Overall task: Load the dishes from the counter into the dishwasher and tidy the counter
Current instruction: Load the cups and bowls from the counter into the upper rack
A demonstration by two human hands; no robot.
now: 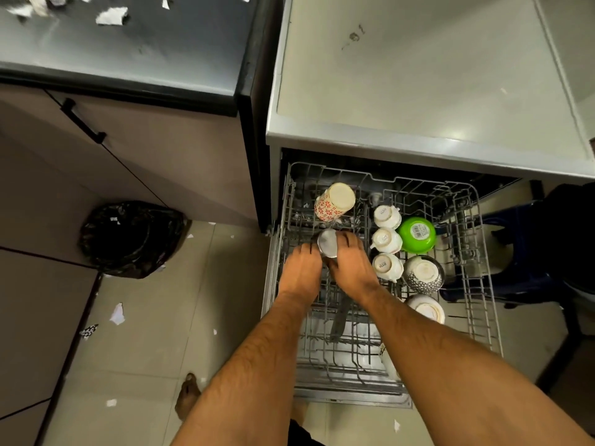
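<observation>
The dishwasher's upper wire rack point(476, 272) is pulled out below the steel top. Both hands hold an upside-down steel cup point(327, 243) in the rack's left half: my left hand point(301, 268) grips its left side and my right hand point(352, 265) its right side. Behind it lies a red-flowered mug point(333, 201). To the right stand three inverted white cups point(387, 239), a green bowl point(417, 235), a patterned bowl point(422, 273) and a white bowl point(425, 307).
A black counter point(128, 53) at the upper left carries torn paper scraps point(111, 16). A bin lined with a black bag point(132, 238) stands on the tiled floor, which has paper bits on it. A dark blue stool point(531, 252) sits right of the rack.
</observation>
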